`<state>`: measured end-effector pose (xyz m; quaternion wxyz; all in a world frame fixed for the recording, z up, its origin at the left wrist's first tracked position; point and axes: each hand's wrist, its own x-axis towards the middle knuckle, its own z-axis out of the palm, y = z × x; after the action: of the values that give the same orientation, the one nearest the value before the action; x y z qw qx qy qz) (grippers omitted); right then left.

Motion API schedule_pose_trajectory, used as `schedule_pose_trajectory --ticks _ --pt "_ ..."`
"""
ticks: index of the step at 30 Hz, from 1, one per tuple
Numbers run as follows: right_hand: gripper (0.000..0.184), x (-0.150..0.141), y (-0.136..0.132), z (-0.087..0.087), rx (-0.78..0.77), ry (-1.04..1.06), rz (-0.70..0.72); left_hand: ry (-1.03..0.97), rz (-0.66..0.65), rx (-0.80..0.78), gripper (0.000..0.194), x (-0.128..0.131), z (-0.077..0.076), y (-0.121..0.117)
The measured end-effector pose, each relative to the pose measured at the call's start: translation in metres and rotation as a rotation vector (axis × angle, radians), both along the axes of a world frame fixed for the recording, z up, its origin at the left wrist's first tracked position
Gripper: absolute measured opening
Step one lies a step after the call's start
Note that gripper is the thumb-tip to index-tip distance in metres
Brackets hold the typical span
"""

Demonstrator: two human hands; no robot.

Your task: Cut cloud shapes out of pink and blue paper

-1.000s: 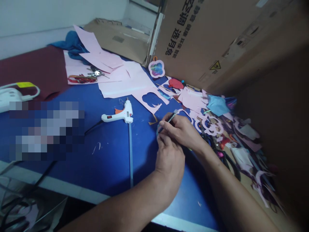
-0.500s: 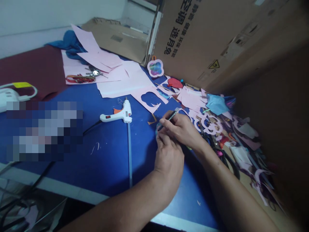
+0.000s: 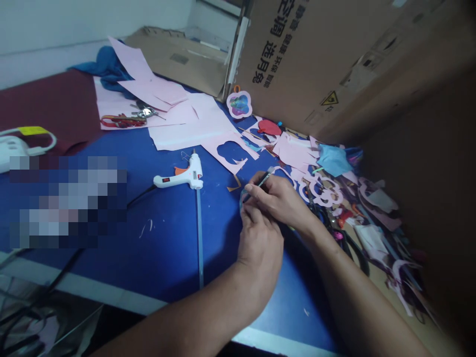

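My right hand (image 3: 277,193) is closed round a dark pencil (image 3: 265,178), its pale end sticking up past the fingers and its lower end slanting down to the left. Just below, my left hand (image 3: 260,238) rests against the blue table (image 3: 163,263) with its fingers bent round a small piece with a pale bluish edge (image 3: 242,198). Most of that piece is hidden under both hands, so its kind cannot be made out. The pencil's lower end meets the area by the left fingertips. The two hands touch each other.
A white glue gun (image 3: 184,173) with a long glue stick lies left of my hands. Behind are pink paper sheets (image 3: 186,124) and keys (image 3: 147,112). Paper offcuts (image 3: 320,188) and scissors (image 3: 351,245) crowd the right side, beside a large cardboard box (image 3: 297,74).
Both hands keep almost the same place. The pencil's upper end has shifted very slightly to the left; nothing else has visibly moved.
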<state>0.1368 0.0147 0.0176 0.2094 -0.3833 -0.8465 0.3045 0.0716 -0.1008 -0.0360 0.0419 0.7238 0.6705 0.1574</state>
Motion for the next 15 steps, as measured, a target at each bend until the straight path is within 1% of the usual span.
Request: schedule_pose_trajectory --ticks 7,12,15 --pt "0.034 -0.0002 0.0016 -0.0017 -0.023 0.032 -0.036 -0.024 -0.005 0.003 0.053 -0.0016 0.0016 -0.0006" --pt "0.034 0.0001 0.0013 -0.0002 -0.023 0.007 0.007 -0.02 -0.007 0.006 0.052 -0.0015 0.002 -0.0005" --pt "0.036 -0.0006 0.0021 -0.002 -0.012 0.017 -0.011 -0.01 -0.011 0.007 0.052 -0.0017 0.0021 -0.0006"
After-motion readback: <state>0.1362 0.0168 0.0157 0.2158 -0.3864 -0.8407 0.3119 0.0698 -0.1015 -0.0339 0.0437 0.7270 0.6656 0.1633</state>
